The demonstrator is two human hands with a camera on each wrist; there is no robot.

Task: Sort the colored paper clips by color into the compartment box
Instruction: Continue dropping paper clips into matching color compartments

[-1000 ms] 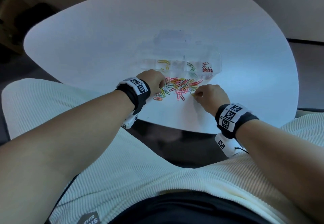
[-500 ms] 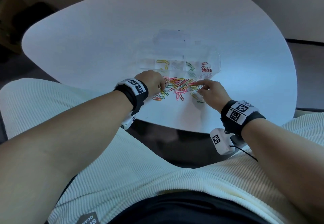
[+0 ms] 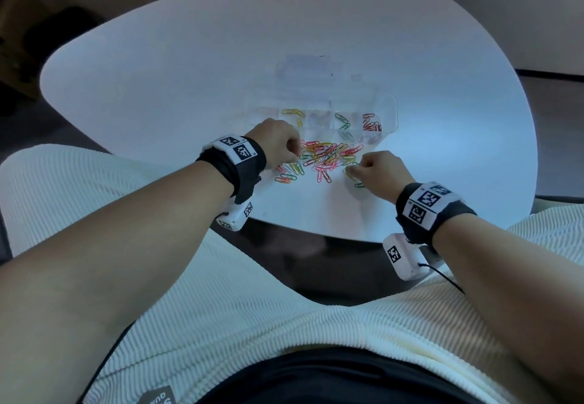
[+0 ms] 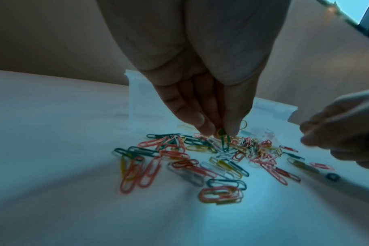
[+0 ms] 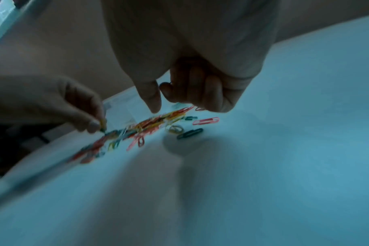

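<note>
A pile of mixed coloured paper clips lies on the white table, just in front of the clear compartment box. The box holds yellow clips, green clips and red clips in separate cells. My left hand is over the pile's left side and pinches a green clip that hangs down from thumb and fingertips. At the pile's right edge hovers my right hand, fingers curled and thumb pointing down. Whether it holds a clip is unclear.
Loose clips lie apart from the pile: a dark green one, a yellow one and a pink one below my right hand. The table's near edge is close to both wrists. My lap is below.
My right hand reached into the pile's right end, then drew back toward me. The left hand stayed at the pile's left side.
</note>
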